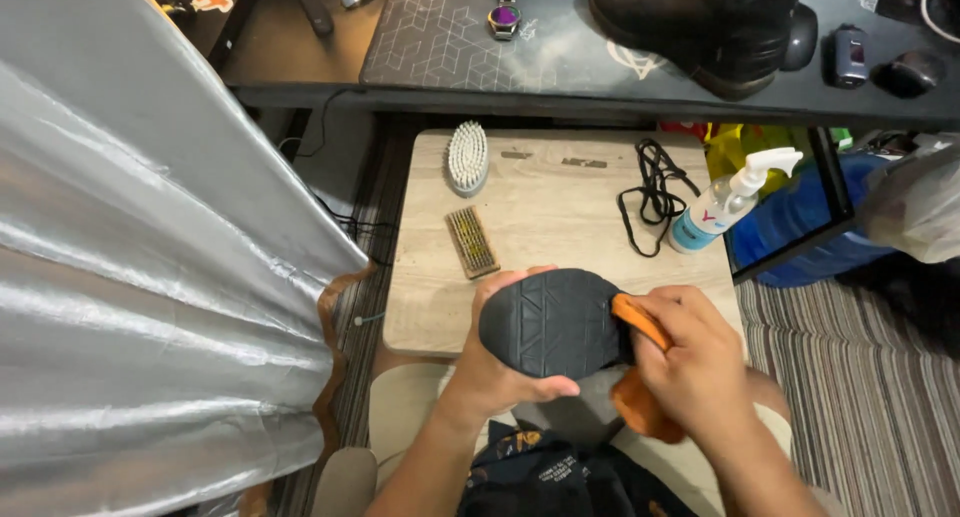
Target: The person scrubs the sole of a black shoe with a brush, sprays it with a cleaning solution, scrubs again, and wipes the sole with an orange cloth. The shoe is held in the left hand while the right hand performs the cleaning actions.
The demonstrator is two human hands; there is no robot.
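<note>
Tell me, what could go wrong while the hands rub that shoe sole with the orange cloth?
The spray bottle lies tipped near the small table's right edge, so a bump might roll it off. The black laces lie loose beside it and could get dragged along. The left hand grips the shoe sole in the air while the right hand rubs with the orange cloth, so it might slip.
</note>
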